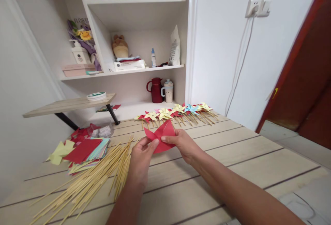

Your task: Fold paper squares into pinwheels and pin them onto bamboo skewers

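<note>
Both hands, left hand (141, 152) and right hand (181, 141), pinch a half-folded red paper (160, 136) above the table (232, 156). Finished pinwheels (178, 111) lined up beyond; bamboo sticks (98, 176), paper squares (82, 151) still unused.

The left hand (141, 156) hides the lower corner of the red paper (160, 136). The bamboo sticks (88, 180) run off the bottom edge; shelf labels are unreadable.

skewers (88, 180) left, bare tabletop (232, 156) right
</note>
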Demonstrator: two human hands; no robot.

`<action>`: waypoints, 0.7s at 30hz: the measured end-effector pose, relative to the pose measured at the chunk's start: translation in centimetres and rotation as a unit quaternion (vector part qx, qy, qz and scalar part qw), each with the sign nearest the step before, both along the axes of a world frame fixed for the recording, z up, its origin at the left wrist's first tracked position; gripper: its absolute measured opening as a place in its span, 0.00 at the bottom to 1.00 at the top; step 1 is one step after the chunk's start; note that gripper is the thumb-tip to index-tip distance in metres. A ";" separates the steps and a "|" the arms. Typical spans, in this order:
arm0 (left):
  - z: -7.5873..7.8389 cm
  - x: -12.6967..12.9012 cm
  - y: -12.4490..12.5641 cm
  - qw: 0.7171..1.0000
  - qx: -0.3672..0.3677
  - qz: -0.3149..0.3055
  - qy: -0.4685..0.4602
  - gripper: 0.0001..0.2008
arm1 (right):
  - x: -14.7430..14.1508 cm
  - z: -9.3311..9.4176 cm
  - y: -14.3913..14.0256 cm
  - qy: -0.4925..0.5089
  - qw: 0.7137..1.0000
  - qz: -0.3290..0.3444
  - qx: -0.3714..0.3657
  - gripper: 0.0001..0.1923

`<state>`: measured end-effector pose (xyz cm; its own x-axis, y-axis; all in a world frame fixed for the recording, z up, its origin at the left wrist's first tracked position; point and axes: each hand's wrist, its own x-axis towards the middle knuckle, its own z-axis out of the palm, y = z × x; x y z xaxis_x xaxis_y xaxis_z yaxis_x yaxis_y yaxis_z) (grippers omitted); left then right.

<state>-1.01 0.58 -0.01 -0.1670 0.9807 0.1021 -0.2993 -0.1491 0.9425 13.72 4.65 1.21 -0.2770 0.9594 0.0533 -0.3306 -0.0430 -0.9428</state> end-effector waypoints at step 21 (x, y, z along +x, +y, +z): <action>-0.4 -0.1 0.1 0.999 -0.028 -0.016 -0.002 0.18 | -0.5 -0.8 -0.2 0.007 0.999 0.029 -0.012 0.12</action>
